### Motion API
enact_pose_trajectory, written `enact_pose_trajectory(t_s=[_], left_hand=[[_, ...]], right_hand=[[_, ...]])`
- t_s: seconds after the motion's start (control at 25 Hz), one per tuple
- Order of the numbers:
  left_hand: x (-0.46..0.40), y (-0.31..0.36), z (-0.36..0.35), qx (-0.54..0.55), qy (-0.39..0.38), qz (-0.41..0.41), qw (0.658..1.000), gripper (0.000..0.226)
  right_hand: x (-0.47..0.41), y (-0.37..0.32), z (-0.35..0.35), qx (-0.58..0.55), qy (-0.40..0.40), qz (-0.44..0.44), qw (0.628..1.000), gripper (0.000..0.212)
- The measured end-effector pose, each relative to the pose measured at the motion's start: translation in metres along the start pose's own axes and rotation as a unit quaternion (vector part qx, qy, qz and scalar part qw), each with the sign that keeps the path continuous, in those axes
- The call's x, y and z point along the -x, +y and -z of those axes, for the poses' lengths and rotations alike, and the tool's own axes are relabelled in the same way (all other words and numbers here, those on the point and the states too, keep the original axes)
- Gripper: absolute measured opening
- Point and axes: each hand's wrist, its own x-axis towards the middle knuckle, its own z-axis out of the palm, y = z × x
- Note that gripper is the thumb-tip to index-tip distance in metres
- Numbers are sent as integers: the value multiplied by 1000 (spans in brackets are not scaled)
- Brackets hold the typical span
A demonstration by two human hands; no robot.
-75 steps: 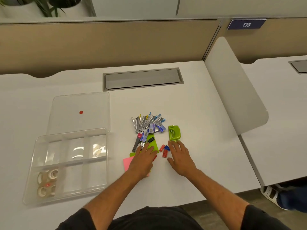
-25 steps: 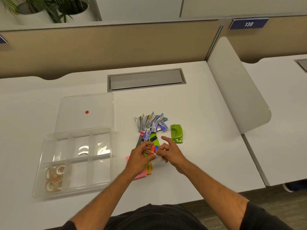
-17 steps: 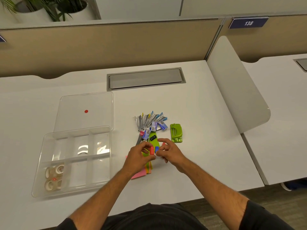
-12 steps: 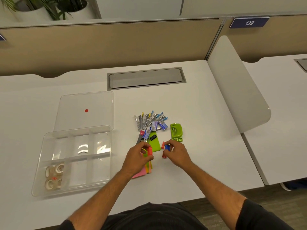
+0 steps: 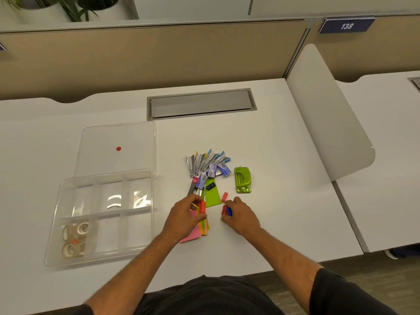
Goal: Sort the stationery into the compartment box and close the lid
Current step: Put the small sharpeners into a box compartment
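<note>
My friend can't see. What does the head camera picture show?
Two hands pick small clips off a white desk: the left hand pinches a red clip, the right hand red and blue clips. A clear compartment box holds tape rolls.

sticky notes (image 5: 193, 236) partly hidden under left hand (image 5: 184, 218); staple box (image 5: 223, 169) print unreadable.

On the white bench (image 5: 261, 144) both hands work over a small heap of stationery. The left hand (image 5: 185, 215) pinches a red piece (image 5: 202, 207) above the sticky notes (image 5: 193, 235); the right hand (image 5: 242, 218) closes on a red and blue piece (image 5: 226, 210). Another red piece (image 5: 224, 197) lies just beyond it, near the green hole punch (image 5: 243, 183). To the left stands the clear compartment box (image 5: 100, 258) (tape rolls (image 5: 73, 239) in its near-left cell), its lid (image 5: 136, 137) flat behind it.
</note>
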Motion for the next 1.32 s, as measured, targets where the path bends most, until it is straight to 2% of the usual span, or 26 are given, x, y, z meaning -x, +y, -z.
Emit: enact_pose_trajectory(t_s=[0.12,0.28,0.56,0.8,1.08,1.2,1.32], left_hand=[[-1,-1,1,0,-1,-6,1000,41],[5,-6,4,-9,-2,-15,1000,43],[24,-18,31,-11,13,-28,999,39],[54,-48,76,8,80,-10,997,38],[84,-114,146,9,106,-9,994,36],[93,-143,165,-34,131,-21,991,37],[100,-170,176,-126,169,-21,977,37]], right_hand=[[0,-1,-3,8,-1,5,1000,60],[4,-4,-7,33,7,21,999,50],[8,-54,2,168,100,159,968,33],[8,-109,-1,135,104,199,965,33],[18,-175,-18,97,126,188,969,42],[19,-201,-33,70,131,185,971,41],[23,-224,-52,31,117,184,976,45]])
